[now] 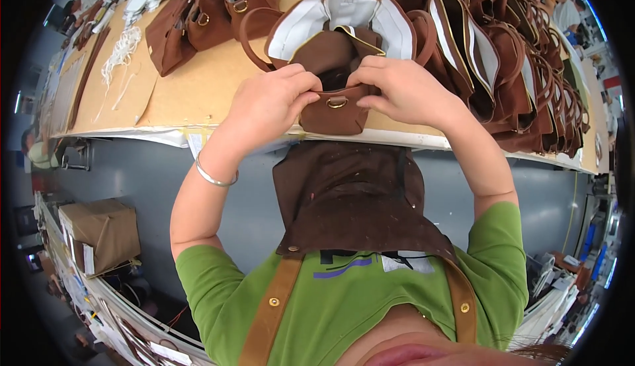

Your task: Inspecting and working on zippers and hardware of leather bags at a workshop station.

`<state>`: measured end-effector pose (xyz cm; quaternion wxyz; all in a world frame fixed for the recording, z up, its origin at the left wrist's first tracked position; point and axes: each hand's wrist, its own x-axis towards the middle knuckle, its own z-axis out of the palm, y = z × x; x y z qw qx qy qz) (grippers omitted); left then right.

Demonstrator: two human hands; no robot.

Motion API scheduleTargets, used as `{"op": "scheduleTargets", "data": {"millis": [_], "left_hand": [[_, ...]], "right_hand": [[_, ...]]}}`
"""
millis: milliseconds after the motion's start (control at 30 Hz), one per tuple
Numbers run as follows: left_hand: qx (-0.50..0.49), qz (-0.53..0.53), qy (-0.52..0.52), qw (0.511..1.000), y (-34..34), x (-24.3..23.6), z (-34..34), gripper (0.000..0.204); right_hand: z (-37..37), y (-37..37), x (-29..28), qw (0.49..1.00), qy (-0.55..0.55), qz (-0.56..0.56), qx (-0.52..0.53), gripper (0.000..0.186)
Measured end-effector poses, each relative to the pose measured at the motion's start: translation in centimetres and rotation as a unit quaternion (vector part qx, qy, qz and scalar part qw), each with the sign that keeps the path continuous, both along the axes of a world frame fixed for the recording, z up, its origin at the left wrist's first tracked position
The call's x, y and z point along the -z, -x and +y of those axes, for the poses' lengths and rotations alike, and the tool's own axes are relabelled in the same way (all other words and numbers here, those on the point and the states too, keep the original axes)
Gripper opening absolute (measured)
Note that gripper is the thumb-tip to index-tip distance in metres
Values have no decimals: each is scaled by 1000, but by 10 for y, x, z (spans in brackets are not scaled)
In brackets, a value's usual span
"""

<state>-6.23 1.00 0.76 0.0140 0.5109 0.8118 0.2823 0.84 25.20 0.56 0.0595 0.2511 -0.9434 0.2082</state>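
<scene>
In front of me at the table's near edge sits a brown handbag (pixel 332 116), its top spread wide. White lining panels (pixel 389 25) stand up at its far side, and a dark brown inner lining (pixel 324 53) with a yellow-edged zip lies between them. A gold D-ring (pixel 337 102) hangs on the near side. My left hand (pixel 274 98) pinches the bag's near rim left of the ring. On the right, my right hand (pixel 397 91) grips the same rim, thumb outside and fingers over the edge. Round brown handles (pixel 254 38) stick out at the bag's sides.
Many similar brown handbags (pixel 522 75) crowd the table's right side; more bags (pixel 173 38) lie at the far left. White string (pixel 122 51) is heaped on the tan tabletop (pixel 175 101). A brown-wrapped box (pixel 102 233) stands at lower left.
</scene>
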Motion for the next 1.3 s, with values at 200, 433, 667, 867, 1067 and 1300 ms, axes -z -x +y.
{"op": "scheduleTargets", "data": {"millis": [200, 433, 667, 867, 1067, 1300], "left_hand": [[-5, -44, -43, 998, -8, 12, 2, 11], [15, -152, -97, 983, 7, 20, 1, 9], [-25, -4, -10, 1000, -6, 12, -4, 9], [-32, -1, -163, 986, -23, 22, -4, 20], [-164, -144, -345, 913, -45, 99, 0, 26], [-130, -184, -379, 898, -57, 103, 21, 21]], "right_hand": [[-4, 4, -13, 987, 94, -120, -43, 15], [-1, 5, -2, 989, 124, -68, -48, 15], [9, 6, 4, 985, 135, -80, -68, 13], [18, -9, 3, 975, 169, -143, -9, 15], [-32, -31, 6, 981, 127, 24, 144, 29], [-41, -25, 26, 972, 70, 172, 145, 10]]}}
